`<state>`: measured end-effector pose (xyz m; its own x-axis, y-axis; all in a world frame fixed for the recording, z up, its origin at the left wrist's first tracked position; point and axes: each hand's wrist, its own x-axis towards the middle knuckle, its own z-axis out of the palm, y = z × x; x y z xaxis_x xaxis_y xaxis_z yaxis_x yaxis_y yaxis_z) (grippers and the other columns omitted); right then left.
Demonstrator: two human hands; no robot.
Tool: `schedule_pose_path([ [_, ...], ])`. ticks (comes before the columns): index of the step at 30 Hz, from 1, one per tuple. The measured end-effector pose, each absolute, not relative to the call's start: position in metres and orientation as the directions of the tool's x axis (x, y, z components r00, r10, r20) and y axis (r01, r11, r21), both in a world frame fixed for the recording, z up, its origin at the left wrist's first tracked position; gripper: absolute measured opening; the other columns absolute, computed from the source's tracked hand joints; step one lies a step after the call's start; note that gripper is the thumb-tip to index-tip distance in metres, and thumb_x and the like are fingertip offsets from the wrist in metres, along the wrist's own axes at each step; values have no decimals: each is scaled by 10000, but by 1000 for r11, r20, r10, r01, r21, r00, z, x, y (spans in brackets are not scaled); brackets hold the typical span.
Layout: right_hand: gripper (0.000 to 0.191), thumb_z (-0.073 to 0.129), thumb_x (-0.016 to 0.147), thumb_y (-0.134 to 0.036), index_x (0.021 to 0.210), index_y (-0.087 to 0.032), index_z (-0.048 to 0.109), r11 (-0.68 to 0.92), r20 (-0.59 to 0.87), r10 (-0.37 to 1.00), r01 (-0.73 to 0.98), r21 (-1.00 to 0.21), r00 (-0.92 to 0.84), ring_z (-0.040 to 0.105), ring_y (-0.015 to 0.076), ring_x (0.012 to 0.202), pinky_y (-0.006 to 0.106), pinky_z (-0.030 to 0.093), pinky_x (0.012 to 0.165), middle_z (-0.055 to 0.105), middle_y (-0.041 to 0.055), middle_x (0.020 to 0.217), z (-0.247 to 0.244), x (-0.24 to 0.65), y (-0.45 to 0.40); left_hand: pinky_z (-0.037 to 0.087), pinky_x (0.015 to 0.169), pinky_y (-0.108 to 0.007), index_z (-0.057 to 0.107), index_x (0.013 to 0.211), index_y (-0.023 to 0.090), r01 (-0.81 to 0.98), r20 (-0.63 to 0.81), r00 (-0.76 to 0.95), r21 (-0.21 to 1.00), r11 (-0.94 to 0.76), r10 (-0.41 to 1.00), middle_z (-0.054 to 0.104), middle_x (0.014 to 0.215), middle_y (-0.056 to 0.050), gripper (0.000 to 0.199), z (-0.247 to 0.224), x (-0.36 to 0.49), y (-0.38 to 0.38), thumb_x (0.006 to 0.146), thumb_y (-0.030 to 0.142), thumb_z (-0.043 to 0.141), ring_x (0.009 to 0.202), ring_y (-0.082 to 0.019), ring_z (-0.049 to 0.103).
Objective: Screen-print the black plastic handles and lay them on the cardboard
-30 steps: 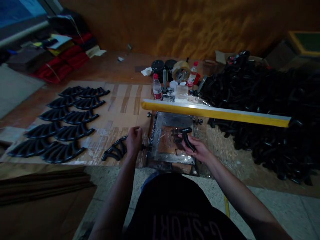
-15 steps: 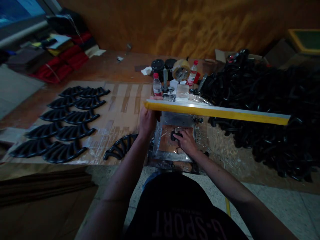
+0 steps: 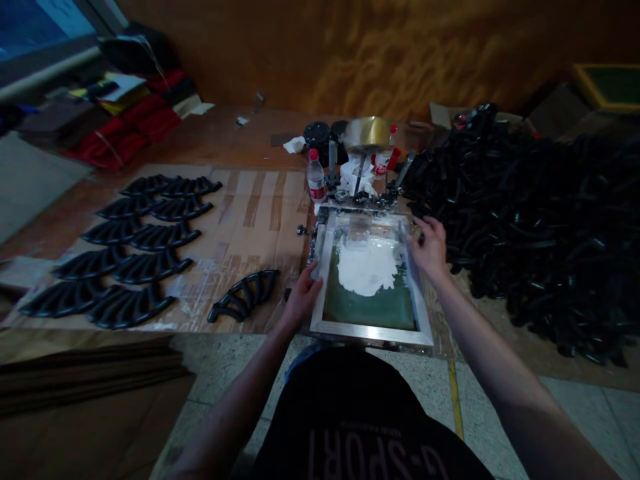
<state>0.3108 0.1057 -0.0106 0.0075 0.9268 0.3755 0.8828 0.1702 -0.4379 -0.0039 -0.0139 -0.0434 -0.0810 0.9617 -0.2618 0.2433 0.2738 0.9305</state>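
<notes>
A screen printing frame (image 3: 373,333) with silver metal rails lies flat in front of me. Its green mesh (image 3: 367,309) carries a thick patch of white ink (image 3: 366,268), and a pale flat block (image 3: 360,230) sits at the ink's far edge. At the left rail, my left hand (image 3: 303,291) holds the frame's edge between thumb and fingers. My right hand (image 3: 430,248) is beside the right rail with its fingers apart, nothing visible in it. The board and small black piece seen earlier are hidden under the frame.
Curved black pieces (image 3: 130,303) lie in fanned rows on cardboard at left, with a smaller group (image 3: 243,295) nearer me. A large heap of black parts (image 3: 540,240) fills the right. Behind the frame stand a bottle (image 3: 316,177) and a tape roll (image 3: 367,135).
The frame has swung down from its raised, edge-on position to lie flat. My left hand came down with it; my right hand left the small black piece and moved up and right.
</notes>
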Motion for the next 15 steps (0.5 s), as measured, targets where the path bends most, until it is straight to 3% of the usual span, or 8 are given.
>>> schedule_pose_path([
  [3,661,684,792,-285,1399,-162,456,366,343,904,879,-306,-256,350,338,1344,516,365,1048,343,172,1495,5,261,120,396,581,-240,392,1465,209,378,-296,-102,872,312,950,601,770,-2,621,-77,-3,-12,891,417,505,639,-135,543],
  [5,554,678,802,-270,1320,-152,521,425,204,901,870,-250,-382,435,319,1257,457,402,997,473,165,1390,8,230,122,391,596,-248,408,1455,208,438,-287,-107,846,304,952,603,774,-5,600,-89,-2,-9,899,418,490,665,-146,561],
  [7,339,632,831,-253,1153,-147,618,426,30,902,876,-225,-431,543,285,1089,383,443,894,620,142,1165,4,214,115,406,633,-263,424,1443,202,457,-281,-100,839,295,955,618,799,-16,587,-94,-3,-6,903,425,483,712,-162,585],
  [9,199,565,853,-212,1019,-156,659,452,-82,876,868,-205,-476,581,261,969,339,445,811,664,117,1000,-5,214,99,423,674,-278,445,1429,191,453,-279,-87,844,287,956,630,818,-27,575,-96,-3,-5,906,430,477,754,-177,599],
  [15,294,541,742,-86,991,-178,668,766,-61,583,573,-292,-810,570,221,947,297,403,816,676,74,958,-12,251,61,436,702,-291,489,1392,156,435,-274,-83,855,282,958,652,849,-49,562,-95,-3,-5,905,438,484,767,-189,604],
])
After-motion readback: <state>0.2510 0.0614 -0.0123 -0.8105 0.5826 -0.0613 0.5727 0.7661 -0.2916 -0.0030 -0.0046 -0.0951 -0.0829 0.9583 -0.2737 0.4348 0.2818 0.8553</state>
